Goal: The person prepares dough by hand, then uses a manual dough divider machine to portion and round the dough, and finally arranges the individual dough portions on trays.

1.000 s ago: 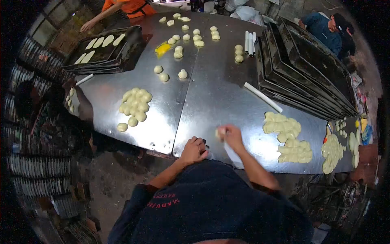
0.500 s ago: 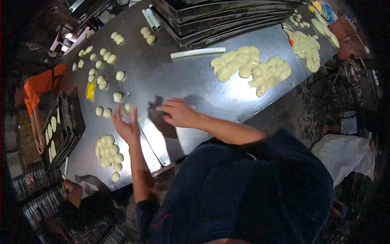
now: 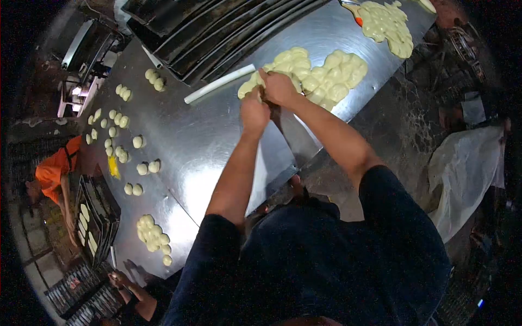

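Observation:
Both hands meet at the left edge of a spread of pale dough lumps [image 3: 337,73] on the metal table [image 3: 212,141]. My left hand [image 3: 254,113] has its fingers closed at the dough's near edge; what they hold is hidden. Touching it on the right, my right hand [image 3: 278,88] lies over the dough, its fingers bent and closed, with any held piece too small to make out. A white rolling rod [image 3: 219,84] lies just left of the hands.
Black trays [image 3: 190,32] are stacked at the back. Dough balls [image 3: 154,167] and a yellow scraper [image 3: 113,167] lie at left, more dough [image 3: 152,233] nearer. Another dough mass [image 3: 386,24] is at back right. A person in orange [image 3: 54,171] stands at far left.
Both hands have moved right, from the single dough balls to the large dough spread, and their fingers have closed. The view has turned and shifted. Two dough balls now sit together mid-table.

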A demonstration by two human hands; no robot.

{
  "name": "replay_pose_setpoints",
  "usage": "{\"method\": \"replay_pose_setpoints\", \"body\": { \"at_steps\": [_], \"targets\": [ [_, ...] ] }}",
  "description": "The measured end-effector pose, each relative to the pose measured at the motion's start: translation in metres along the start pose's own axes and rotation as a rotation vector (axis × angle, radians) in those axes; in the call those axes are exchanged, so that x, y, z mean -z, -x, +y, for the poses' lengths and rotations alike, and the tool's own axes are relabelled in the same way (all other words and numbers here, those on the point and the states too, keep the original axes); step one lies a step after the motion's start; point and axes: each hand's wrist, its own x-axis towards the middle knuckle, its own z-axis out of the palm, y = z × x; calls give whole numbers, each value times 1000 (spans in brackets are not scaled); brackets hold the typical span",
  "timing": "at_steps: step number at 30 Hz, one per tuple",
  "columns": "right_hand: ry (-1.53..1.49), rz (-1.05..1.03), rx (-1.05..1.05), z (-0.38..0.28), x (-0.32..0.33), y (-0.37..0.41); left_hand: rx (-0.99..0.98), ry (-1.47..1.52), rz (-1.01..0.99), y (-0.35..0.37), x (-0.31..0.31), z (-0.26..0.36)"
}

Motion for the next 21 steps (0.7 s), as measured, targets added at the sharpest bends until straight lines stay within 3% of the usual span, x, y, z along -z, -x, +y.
{"method": "replay_pose_setpoints", "body": {
  "at_steps": [1, 3, 5, 7, 8, 11, 12, 13, 14, 15, 18, 19, 20, 21],
  "targets": [
    [-13, -105, -85, -8, 0, 2, 19, 194, -39, -4, 17, -7],
    [-18, -220, -14, -33, 4, 35, 97, 320, -72, 12, 36, -38],
    [-177, -432, 52, -70, -6, 78, 72, 165, -79, 53, 61, -64],
    [-382, -589, 113, -124, -11, 128, 175, 152, -137, 110, 99, -77],
    [-465, -646, 147, -148, -4, 147, 191, 172, -33, 140, 117, -81],
    [-638, -445, 202, -154, -18, 168, 415, -55, 87, 242, 172, -140],
    [-654, -258, 201, -139, -7, 164, 519, 113, 397, 292, 168, -185],
    [-628, -170, 144, -116, -2, 161, 666, 26, 425, 336, 182, -214],
    [-624, 35, 129, -92, 0, 159, 893, 51, 448, 359, 198, -201],
    [-519, 83, 40, -79, 22, 163, 896, -15, 435, 356, 210, -153],
    [-204, 70, 26, -95, 6, 182, 355, -85, 641, 349, 148, -129],
    [-222, 46, 112, -115, -8, 182, 338, -235, 421, 328, 138, -122],
    [-234, 23, 183, -137, -22, 171, 460, -210, 348, 295, 142, -97],
    [-241, 39, 329, -160, -35, 149, 298, -303, 401, 266, 143, -93]
  ]
}}
